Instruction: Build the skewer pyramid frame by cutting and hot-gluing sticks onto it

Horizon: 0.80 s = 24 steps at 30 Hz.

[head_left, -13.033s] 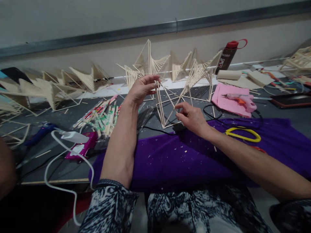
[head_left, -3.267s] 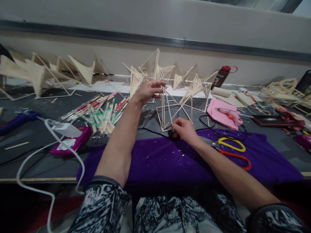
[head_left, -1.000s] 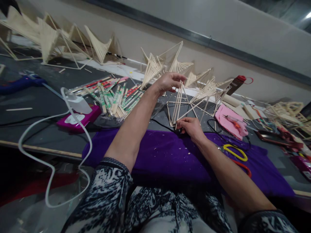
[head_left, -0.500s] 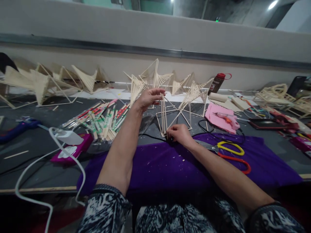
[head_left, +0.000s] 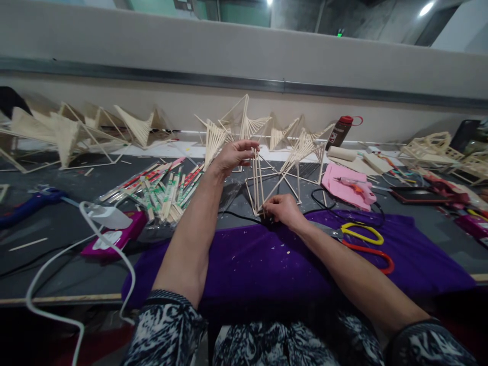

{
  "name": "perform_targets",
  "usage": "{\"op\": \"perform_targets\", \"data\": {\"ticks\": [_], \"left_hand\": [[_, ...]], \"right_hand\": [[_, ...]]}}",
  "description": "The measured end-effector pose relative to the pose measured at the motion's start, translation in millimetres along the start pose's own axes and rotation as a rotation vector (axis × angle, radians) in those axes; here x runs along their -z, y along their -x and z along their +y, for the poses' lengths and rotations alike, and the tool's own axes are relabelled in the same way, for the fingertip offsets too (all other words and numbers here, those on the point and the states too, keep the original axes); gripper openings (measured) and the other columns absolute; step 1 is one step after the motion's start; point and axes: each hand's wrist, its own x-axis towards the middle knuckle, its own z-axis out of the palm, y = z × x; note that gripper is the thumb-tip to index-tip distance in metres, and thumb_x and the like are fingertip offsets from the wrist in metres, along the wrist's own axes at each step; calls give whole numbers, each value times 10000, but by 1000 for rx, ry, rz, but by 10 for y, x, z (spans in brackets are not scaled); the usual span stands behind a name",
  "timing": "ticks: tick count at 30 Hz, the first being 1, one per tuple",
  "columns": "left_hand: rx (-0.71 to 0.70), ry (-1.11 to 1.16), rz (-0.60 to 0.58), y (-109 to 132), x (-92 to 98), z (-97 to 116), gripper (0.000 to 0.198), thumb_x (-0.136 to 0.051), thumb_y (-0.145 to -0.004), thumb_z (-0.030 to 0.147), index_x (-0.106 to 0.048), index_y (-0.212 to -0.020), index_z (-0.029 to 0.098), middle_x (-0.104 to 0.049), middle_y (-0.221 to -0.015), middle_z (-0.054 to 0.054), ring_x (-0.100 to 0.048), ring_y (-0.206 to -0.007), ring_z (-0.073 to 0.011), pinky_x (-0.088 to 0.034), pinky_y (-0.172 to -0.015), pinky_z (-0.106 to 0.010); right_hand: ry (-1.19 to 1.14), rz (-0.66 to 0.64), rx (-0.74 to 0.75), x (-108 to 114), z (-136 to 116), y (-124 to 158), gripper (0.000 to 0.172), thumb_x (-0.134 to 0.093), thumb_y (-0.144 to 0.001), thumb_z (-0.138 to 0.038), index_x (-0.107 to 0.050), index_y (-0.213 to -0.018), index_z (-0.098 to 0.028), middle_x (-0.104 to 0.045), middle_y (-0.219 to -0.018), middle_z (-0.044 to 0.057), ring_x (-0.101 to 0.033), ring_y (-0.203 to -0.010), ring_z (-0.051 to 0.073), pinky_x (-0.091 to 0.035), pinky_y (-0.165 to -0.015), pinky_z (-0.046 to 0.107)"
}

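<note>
A model of thin wooden sticks (head_left: 301,152) stands on the dark table, with fans of sticks crossing at its middle. My left hand (head_left: 236,155) is closed around the top ends of several near-upright sticks (head_left: 257,183) at its front. Lower down, my right hand (head_left: 284,208) pinches the bottom end of a stick by the front corner of the frame; its fingertips partly cover the joint. Beside my right forearm lie scissors (head_left: 362,234) with one yellow and one red handle, on a purple cloth (head_left: 244,264).
Packs of wooden sticks (head_left: 168,190) lie left of my forearm, near a magenta power strip (head_left: 133,229) with a white plug and cable. A blue glue gun (head_left: 34,203) is further left. A pink glue gun (head_left: 356,185) rests on pink cloth, before a bottle (head_left: 339,133).
Both hands keep their holds on the sticks and have barely moved. The view has shifted very slightly.
</note>
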Motion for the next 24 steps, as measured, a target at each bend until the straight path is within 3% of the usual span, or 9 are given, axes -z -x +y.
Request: {"op": "perform_targets", "data": {"ticks": [15,24], "left_hand": [[-14,-28,-22,-10,15,-20,315,-663,-689,219,-665,-1004,220,-648,-1067,-39,-605,-858,-124,-465,-652,-233],[-16,3,-23,-29,-4,-39,371,-631,-686,139,-648,-1055,168,-639,-1081,-69,-602,-823,-114,-452,-632,-226]], "right_hand": [[88,24,53,16,-18,-24,223,-568,-692,-311,-695,-659,-132,-626,-537,10,-490,-404,76,-319,-396,177],[66,13,31,24,22,-14,227,-562,-696,-319,-672,-673,-122,-625,-564,17,-480,-395,75,-331,-371,177]]}}
